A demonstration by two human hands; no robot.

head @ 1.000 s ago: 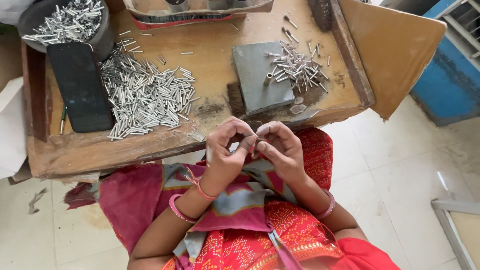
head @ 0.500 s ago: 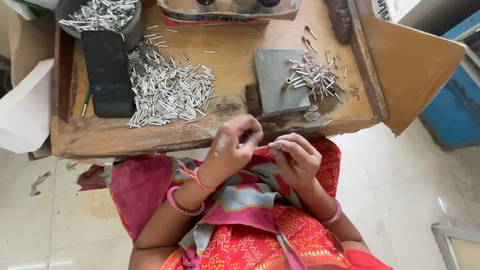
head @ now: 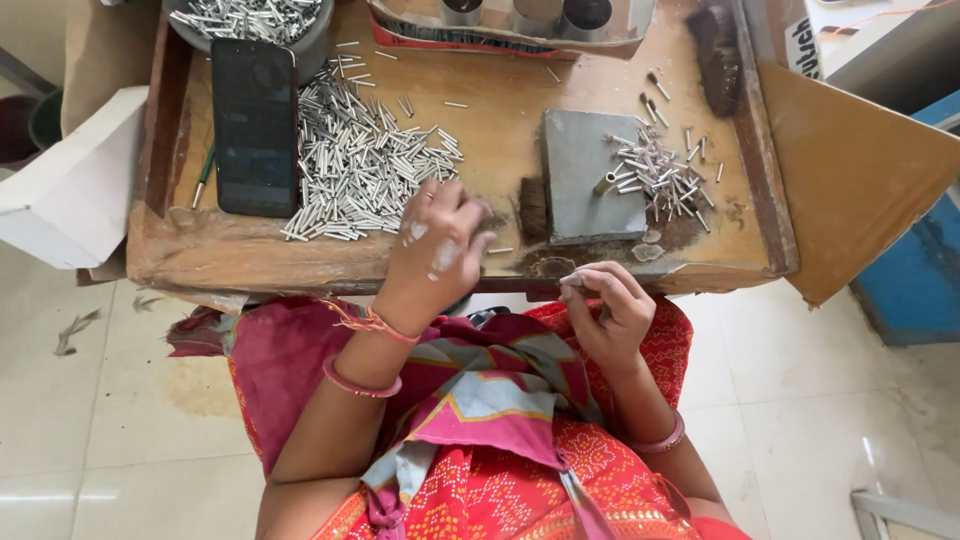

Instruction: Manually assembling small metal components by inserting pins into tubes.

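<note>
- Head view: the left hand (head: 440, 245) is stretched out over the low wooden table (head: 500, 130), at the near edge of the big pile of tubes (head: 365, 165).
- The little silver tubes are best picked one at a time, from the loose edge of the pile, so the rest are not pushed about.
- A tube should be pinched by its middle, so it does not tip or slip.
- The left fingers (head: 462, 205) are curled down and close together on the table by the pile. Whether a tube is already pinched under them cannot be told, because the hand hides it.
- White powder marks are seen on the back of the left hand.
- The right hand (head: 605, 310) is held near the table's front edge, above the lap.
- The right fingertips (head: 572, 287) are pressed together, as if something tiny is nipped there. What it is cannot be made out.
- A grey block (head: 580, 175) is set on the table just past the right hand, with a smaller heap of tubes (head: 660, 175) lying partly on it.
- A black phone (head: 254, 125) is laid flat beside the big pile, on its left.
- More tubes are kept in a bowl (head: 255, 20) at the far corner.
</note>
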